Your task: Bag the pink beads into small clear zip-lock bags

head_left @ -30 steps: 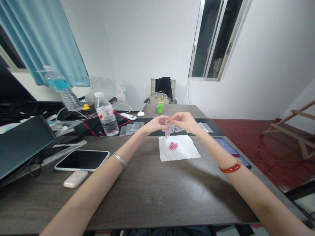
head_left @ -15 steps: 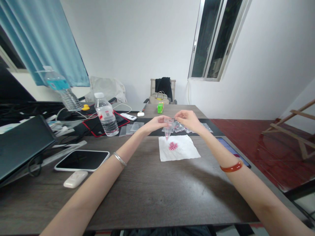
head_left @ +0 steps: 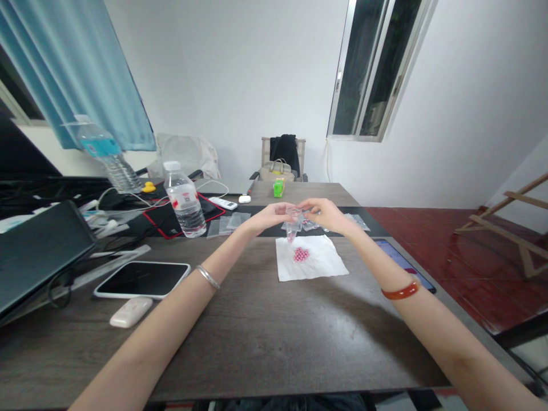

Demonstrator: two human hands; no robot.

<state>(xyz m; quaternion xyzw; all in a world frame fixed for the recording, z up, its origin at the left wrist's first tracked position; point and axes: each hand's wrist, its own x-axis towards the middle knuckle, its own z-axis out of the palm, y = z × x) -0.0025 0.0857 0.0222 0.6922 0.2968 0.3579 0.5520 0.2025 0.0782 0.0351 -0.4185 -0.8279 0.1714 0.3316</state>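
Note:
A small clear plastic bag (head_left: pixel 291 231) hangs from my left hand (head_left: pixel 273 216), pinched at its upper edge. Some pink shows low in the bag. My right hand (head_left: pixel 327 215) is at the bag's mouth, thumb and fingers drawn together; whatever its fingertips hold is too small to tell. Just below the bag, a cluster of pink beads (head_left: pixel 301 254) lies on a white paper napkin (head_left: pixel 327 264) on the table.
Filled clear bags (head_left: pixel 359 222) lie behind my right hand, flat clear bags (head_left: pixel 225 225) to the left. A water bottle (head_left: pixel 185 202), a tablet (head_left: pixel 143 278), a white earbud case (head_left: pixel 131 312) and a laptop (head_left: pixel 43 257) stand left; a phone (head_left: pixel 405 262) lies right.
My right hand has moved slightly left and down, its fingertips now at the bag's opening. My left hand and the bag have stayed almost in place.

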